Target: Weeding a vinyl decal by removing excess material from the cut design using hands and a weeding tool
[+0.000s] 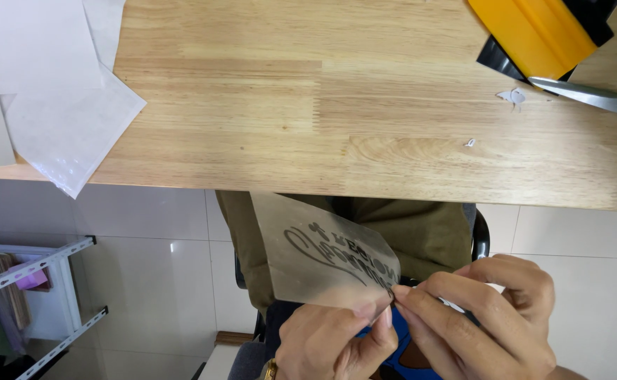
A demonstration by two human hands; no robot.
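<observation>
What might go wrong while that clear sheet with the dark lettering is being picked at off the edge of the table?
The left hand and right hand pinch one corner of the clear sheet, held in the air below the wooden table. Unsupported, it may crease or tear at that corner, and the thin dark lettering might lift or stretch. The open scissors lie near the table's edge.

Yellow squeegee (537,32); scissors (590,95); white sheets (55,91); wooden table (322,105)

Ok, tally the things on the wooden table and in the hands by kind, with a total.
White paper sheets, overlapping at the table's left end: at least 3
Yellow squeegee: 1
Black sheet under it: 1
Scissors: 1
Small white scraps: 2
Clear film with black lettering, pinched between left hand and right hand: 1
Total: at least 9
</observation>
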